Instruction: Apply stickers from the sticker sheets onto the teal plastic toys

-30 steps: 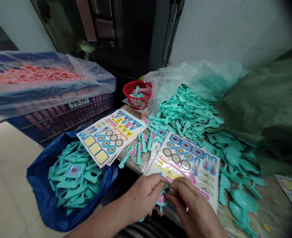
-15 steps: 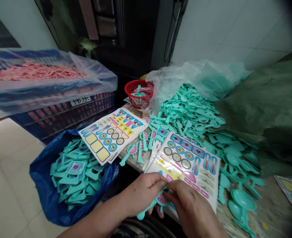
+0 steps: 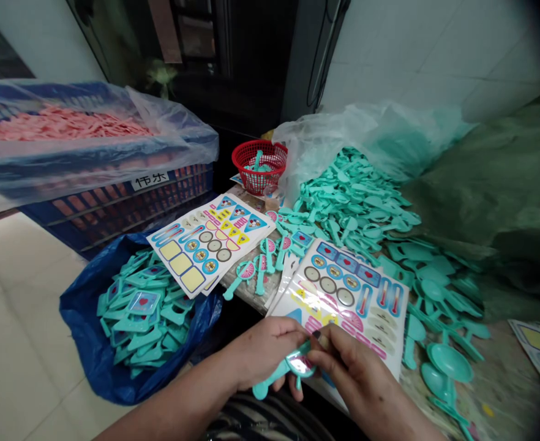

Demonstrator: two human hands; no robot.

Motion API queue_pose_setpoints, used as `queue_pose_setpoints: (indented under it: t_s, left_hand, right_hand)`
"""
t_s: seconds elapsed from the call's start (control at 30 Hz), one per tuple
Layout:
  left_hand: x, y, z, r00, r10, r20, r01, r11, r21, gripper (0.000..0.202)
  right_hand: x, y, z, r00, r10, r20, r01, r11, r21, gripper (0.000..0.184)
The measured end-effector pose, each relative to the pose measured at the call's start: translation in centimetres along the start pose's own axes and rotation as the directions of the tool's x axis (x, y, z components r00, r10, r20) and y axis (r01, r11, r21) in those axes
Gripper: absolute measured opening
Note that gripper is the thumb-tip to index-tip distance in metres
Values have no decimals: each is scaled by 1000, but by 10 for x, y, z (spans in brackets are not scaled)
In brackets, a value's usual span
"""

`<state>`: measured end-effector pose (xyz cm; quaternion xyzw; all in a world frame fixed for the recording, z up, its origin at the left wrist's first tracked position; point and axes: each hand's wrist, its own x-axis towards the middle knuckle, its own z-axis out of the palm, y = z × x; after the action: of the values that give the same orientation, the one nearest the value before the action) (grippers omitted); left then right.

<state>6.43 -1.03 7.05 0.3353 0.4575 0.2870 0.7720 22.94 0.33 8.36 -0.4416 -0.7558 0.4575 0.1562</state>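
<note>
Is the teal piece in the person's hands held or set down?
Held: the teal plastic piece is gripped between the left hand and right hand, its handle sticking out below.

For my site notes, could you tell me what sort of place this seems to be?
It looks like a small workshop assembling toys: a heap of teal plastic parts, printed sticker sheets, and a blue crate of pink parts.

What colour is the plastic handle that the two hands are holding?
The handle is teal, best seen in the head view.
</note>
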Motion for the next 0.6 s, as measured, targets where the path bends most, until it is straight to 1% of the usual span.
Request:
queue_pose_setpoints:
  t_s: [0.17, 0.23, 0.3, 0.37, 0.47, 0.53, 0.57, 0.6]
  left_hand:
    - [1, -3, 0, 1000, -2, 25, 3, 1000, -20, 25]
    - [3, -4, -1, 1000, -20, 7, 20, 1000, -11, 26]
    - [3, -4, -1, 999, -23, -31, 23, 1000, -5, 26]
    - [3, -3, -2, 997, -16, -71, 15, 1000, -8, 26]
    - [1, 2, -2, 994, 12, -111, -11, 1000, 2, 25]
    - [-2, 4, -1, 992, 35, -124, -30, 999, 39, 24]
    - [-3, 5, -1, 991, 45, -124, -37, 997, 64, 24]
    - [-4, 6, 0, 991, 51, -122, -40, 995, 89, 25]
  right_hand:
    - [-2, -2, -1, 997, 73, 9, -73, 996, 41, 22]
    - [-2, 0, -1, 995, 96, 8, -96, 993, 61, 22]
    - [-1, 3, 0, 995, 100, 6, -100, 988, 116, 24]
    - [-2, 7, 1, 995, 96, -39, -87, 978, 189, 26]
    - [-4, 11, -1, 980, 112, -166, -65, 961, 269, 15]
    - [-6, 13, -3, 969, 109, -224, -53, 969, 242, 25]
    - [-6, 14, -3, 968, 85, -238, -36, 978, 205, 27]
    - [-7, 15, -4, 970, 50, -237, -11, 987, 163, 25]
